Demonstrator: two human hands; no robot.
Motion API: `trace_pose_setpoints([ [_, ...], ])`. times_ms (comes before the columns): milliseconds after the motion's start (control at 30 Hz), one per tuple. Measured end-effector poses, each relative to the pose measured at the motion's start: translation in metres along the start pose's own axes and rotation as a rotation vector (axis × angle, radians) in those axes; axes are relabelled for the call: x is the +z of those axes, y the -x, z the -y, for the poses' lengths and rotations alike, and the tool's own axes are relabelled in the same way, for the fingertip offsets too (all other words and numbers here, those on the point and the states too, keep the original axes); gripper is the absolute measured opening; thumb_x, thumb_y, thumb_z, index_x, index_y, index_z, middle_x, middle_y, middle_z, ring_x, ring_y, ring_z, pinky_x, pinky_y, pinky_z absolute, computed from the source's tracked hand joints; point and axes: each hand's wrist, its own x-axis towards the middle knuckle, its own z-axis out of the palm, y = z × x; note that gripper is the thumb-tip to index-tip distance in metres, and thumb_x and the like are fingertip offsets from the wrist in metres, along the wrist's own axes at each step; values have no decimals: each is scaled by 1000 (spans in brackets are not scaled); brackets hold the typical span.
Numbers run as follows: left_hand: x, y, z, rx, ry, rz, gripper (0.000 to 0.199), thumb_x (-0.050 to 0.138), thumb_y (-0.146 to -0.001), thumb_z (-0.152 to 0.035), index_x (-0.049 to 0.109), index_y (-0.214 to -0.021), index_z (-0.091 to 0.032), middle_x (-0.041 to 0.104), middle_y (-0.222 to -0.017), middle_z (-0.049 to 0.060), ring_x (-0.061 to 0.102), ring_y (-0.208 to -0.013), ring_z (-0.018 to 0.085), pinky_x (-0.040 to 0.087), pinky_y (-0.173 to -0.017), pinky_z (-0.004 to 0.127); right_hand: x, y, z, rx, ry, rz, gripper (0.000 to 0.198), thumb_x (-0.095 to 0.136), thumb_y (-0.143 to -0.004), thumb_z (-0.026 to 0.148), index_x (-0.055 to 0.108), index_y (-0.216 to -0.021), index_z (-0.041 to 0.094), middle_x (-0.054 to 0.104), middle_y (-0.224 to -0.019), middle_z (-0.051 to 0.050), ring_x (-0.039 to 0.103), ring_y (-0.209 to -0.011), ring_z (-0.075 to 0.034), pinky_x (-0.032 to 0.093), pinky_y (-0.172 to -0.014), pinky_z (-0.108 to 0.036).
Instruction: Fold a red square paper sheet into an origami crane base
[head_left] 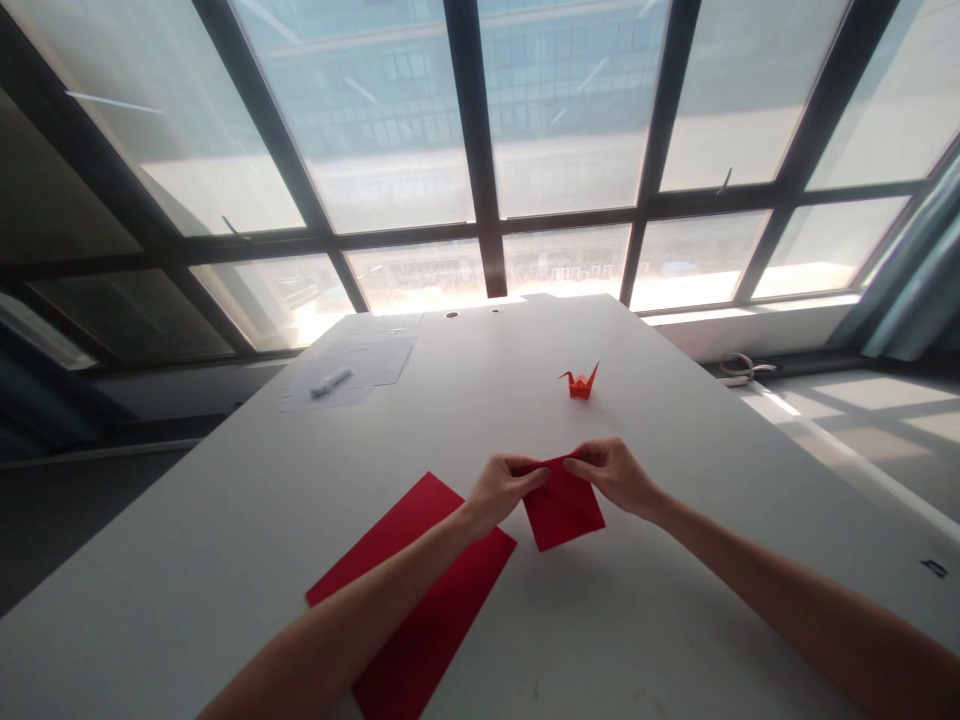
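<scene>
With the dial centred on the view and twelve at the top, a wide window (562, 110) fills the far side at twelve. The white table (637, 620) stretches towards it. A large red sheet (442, 620) lies flat at seven o'clock, partly under the left forearm, likely there for easy reach. White sheets (379, 360) lie at nine.

The left hand (499, 490), at six, and the right hand (615, 475), at four, both pinch the small red paper (566, 508), which is at five. Thumbs lie on its near face with fingers behind, a grip that seems meant to keep the upper edge straight. That edge runs roughly nine to three; the lowest corner points towards seven. Nearly square, the paper has no clear long axis.

Just past three, a red paper crane (580, 384) stands upright, beak towards nine, probably placed to stay clear of the hands. A white roll (331, 382) lies on the white sheets, its length along two to eight, perhaps as a weight.
</scene>
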Motion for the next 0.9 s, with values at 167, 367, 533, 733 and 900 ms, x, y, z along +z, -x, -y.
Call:
trace_pose_setpoints([
  [167,0,1,0,-11,4,12,39,77,-74,-46,78,-91,-11,76,-84,10,66,-68,20,48,-60,25,-2,0,2,-18,28,37,39,66,-81,52,70,-74,14,66,-66,-3,55,-60,-15,40,-52,-24],
  [367,0,2,-3,-50,9,48,42,78,-72,-48,78,-92,-11,75,-85,11,65,-69,19,46,-60,25,0,0,1,-32,79,-12,43,64,-80,55,66,-66,15,59,-58,-1,50,-56,-14,36,-50,-24],
  [533,2,1,1,-39,-17,27,45,75,-74,-53,78,-87,-10,74,-79,9,61,-64,17,42,-57,23,3,1,-2,-22,80,23,44,63,-81,55,64,-62,15,55,-55,1,46,-53,-13,32,-48,-23],
  [733,-3,-2,7,-97,-79,81,49,74,-72,-57,77,-81,-8,68,-66,5,55,-56,13,37,-51,21,4,1,-4,-21,85,42,45,62,-82,53,61,-59,14,50,-53,2,42,-52,-11,30,-48,-23],
  [900,-5,-4,8,-149,-110,172,47,75,-71,-56,74,-70,-9,66,-61,4,57,-53,14,42,-50,22,4,0,-4,45,45,23,46,64,-80,57,63,-65,14,56,-59,0,47,-54,-12,32,-47,-22],
])
